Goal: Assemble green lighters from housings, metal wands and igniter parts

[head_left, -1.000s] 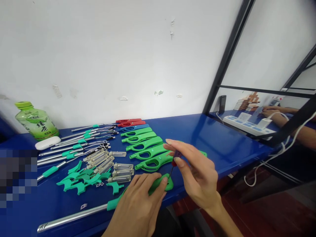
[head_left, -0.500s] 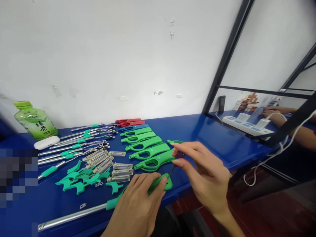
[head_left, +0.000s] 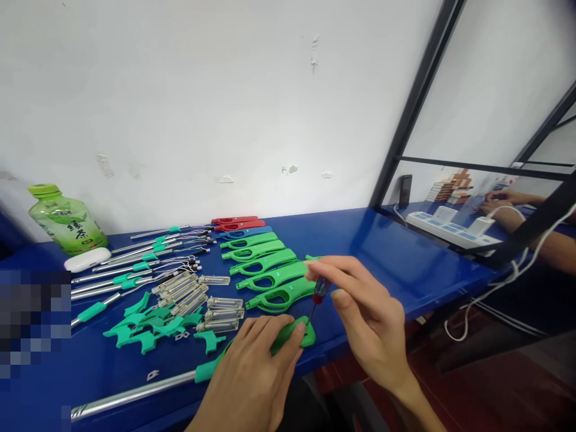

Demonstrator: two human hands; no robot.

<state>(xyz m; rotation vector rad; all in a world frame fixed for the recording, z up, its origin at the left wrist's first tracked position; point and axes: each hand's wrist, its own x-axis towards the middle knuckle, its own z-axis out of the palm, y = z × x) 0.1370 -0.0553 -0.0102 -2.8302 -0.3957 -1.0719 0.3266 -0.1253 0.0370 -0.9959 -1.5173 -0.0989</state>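
Note:
My left hand (head_left: 254, 363) is closed over the green handle of a long-reach lighter (head_left: 135, 393), pressing it to the table. The lighter's silver tube points left, and the handle's end (head_left: 306, 339) shows beyond my thumb. In my right hand (head_left: 371, 321) is a small screwdriver (head_left: 320, 289) with a clear handle and red collar. Its tip meets the handle's end at a slant. My index finger lies along the top of the screwdriver, while the thumb stands a little off it; the other fingers are partly hidden. Green handle shells (head_left: 274, 276) lie just behind.
Left of the shells lie clear fuel tanks (head_left: 180, 291), teal triggers (head_left: 153, 327) and metal tubes with wires (head_left: 144, 255). A green tea bottle (head_left: 67, 222) and white case (head_left: 87, 260) stand at the left. Right are a black frame (head_left: 414, 90), a power strip (head_left: 450, 231) and another person's arm (head_left: 558, 240).
My right thumb has moved off the screwdriver handle, which now shows more fully, and the fingers have shifted round it. The left hand and lighter have stayed put.

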